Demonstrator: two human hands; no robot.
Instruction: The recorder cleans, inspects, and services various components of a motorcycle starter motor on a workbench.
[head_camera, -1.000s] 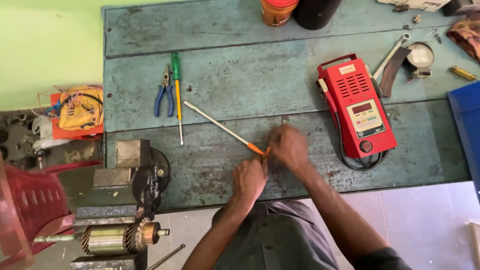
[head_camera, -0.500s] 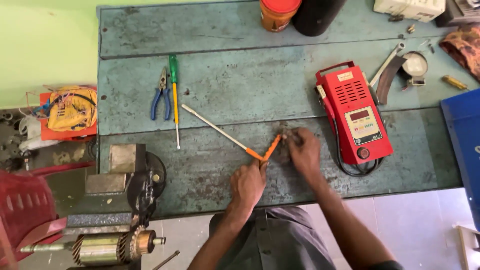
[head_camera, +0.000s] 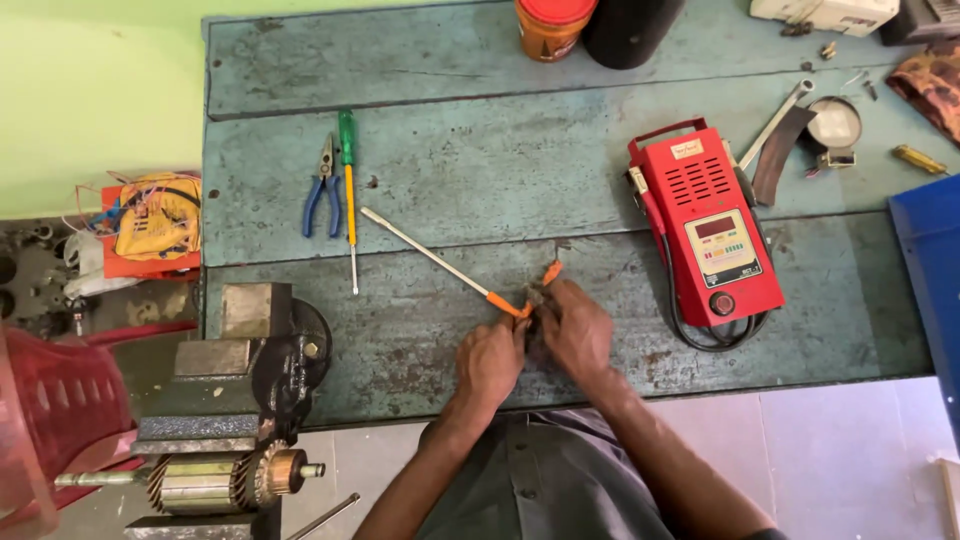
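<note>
Across the worn green bench (head_camera: 450, 170), left hand (head_camera: 490, 360) and right hand (head_camera: 578, 330) close together on an orange-handled screwdriver (head_camera: 440, 262), steadying it.

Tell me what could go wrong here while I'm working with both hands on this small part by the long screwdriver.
The long screwdriver lies with its orange handle right at your left hand; a slip could jab a finger. Your right hand covers the small part, so I cannot tell how firm the grip is; it might drop. The red tester and its cable sit close and could be knocked.
</note>
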